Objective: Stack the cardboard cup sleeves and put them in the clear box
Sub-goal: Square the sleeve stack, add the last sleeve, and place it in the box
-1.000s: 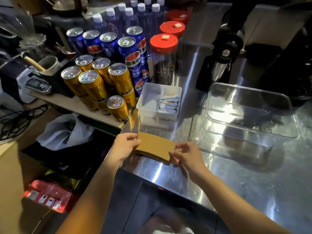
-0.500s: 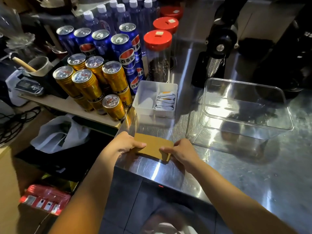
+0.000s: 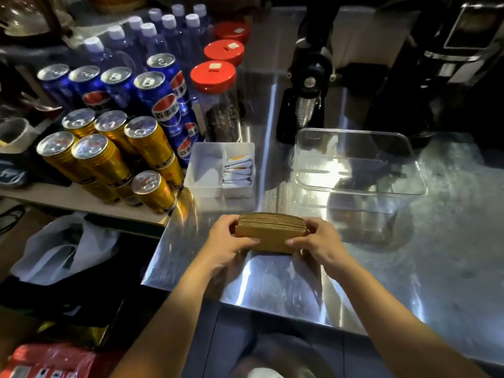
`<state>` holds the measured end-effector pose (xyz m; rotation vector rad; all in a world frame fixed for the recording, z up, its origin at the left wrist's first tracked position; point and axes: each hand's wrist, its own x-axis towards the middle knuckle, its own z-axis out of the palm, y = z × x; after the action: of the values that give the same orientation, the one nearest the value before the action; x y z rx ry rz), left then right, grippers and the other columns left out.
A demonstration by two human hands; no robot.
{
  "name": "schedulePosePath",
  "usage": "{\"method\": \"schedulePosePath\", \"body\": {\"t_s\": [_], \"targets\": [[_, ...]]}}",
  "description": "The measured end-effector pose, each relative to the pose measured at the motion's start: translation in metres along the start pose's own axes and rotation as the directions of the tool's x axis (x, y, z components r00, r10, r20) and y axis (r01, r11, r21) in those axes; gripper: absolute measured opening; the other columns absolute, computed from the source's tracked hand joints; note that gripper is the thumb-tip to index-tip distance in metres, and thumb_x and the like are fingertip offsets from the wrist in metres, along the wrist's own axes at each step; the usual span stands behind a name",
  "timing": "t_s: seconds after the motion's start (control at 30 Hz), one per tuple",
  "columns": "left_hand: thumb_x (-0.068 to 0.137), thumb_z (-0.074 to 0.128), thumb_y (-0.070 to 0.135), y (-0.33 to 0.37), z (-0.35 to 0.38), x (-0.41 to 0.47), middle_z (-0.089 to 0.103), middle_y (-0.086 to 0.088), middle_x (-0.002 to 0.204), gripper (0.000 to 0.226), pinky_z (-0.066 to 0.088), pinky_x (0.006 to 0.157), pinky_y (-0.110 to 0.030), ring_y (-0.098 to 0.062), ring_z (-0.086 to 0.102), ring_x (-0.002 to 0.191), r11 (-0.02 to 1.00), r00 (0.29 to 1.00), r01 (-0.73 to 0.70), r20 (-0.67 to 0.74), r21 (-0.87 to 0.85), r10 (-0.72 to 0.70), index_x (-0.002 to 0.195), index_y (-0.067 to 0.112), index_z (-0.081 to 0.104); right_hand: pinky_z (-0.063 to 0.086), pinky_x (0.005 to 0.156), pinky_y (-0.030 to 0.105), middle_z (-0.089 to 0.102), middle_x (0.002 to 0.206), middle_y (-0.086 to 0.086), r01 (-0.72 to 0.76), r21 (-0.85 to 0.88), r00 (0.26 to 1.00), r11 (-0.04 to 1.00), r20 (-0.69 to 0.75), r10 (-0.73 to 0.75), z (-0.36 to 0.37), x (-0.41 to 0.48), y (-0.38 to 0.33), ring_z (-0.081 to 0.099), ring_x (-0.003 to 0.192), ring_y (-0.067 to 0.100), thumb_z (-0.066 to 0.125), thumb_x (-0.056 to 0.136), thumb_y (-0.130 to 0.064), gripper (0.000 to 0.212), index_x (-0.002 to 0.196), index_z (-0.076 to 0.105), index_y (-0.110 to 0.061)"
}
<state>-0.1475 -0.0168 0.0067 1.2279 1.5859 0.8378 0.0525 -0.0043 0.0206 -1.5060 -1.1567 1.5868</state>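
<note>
Cardboard sleeves (image 3: 272, 232), stacked on edge, stand on the steel tabletop (image 3: 286, 282) near its front edge. Left hand (image 3: 227, 242) and right hand (image 3: 317, 242) each close a grip on one end. Clear box (image 3: 360, 170) stands apart, behind and right.

Dim scene lit from above. The steel counter (image 3: 286, 285) carries bright streaked glare near its front edge and a mottled sheen at right. The clear box (image 3: 357, 170) shows a white highlight on its near wall. Can tops (image 3: 90, 144) catch small reflections. The machines (image 3: 441, 77) at upper right sit in deep shadow, detail lost. Wide-angle distortion bends lines toward the edges. Slight blur softens the whole frame; the lower left corner is dark.
</note>
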Motion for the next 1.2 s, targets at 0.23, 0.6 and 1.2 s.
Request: {"method": "schedulePosePath", "body": {"t_s": [0.23, 0.6, 1.2], "targets": [[0.063, 0.081, 0.007, 0.02, 0.068, 0.022, 0.052, -0.011, 0.101, 0.042, 0.041, 0.076, -0.005, -0.018, 0.055, 0.092, 0.981, 0.981, -0.188, 0.067, 0.052, 0.184, 0.1, 0.006, 0.062, 0.042, 0.05, 0.0, 0.047, 0.105, 0.013, 0.178, -0.194, 0.942, 0.965, -0.25, -0.224, -0.058, -0.011, 0.01, 0.052, 0.086, 0.015, 0.07, 0.066, 0.013, 0.045, 0.108, 0.059, 0.003], [0.062, 0.081, 0.032, 0.013, 0.111, 0.029, 0.043, 0.014, 0.104, 0.057, 0.034, 0.093, -0.022, -0.014, 0.04, 0.113, 0.974, 0.961, -0.21, 0.199, 0.081, 0.191, 0.111, 0.027, 0.051, 0.047, 0.058, 0.006, 0.062, 0.09, -0.003, 0.169, -0.081, 0.94, 0.982, -0.288, -0.185, -0.095, -0.019, 0.05, 0.06, 0.069, -0.009, 0.067, 0.07, 0.011, 0.054, 0.111, 0.049, -0.018], [0.085, 0.051, 0.04, 0.027, 0.146, 0.015, 0.058, 0.004, 0.068, 0.024, 0.046, 0.061, -0.023, -0.01, 0.056, 0.065, 0.815, 0.98, -0.101, -0.197, -0.571, -0.017, 0.069, 0.025, 0.06, 0.041, 0.071, 0.036, 0.056, 0.074, -0.007, 0.351, 0.198, 0.787, 0.915, -0.592, -0.174, -0.048, 0.002, 0.048, 0.051, 0.075, 0.015, 0.054, 0.083, -0.032, 0.011, 0.074, 0.06, -0.031]]}}
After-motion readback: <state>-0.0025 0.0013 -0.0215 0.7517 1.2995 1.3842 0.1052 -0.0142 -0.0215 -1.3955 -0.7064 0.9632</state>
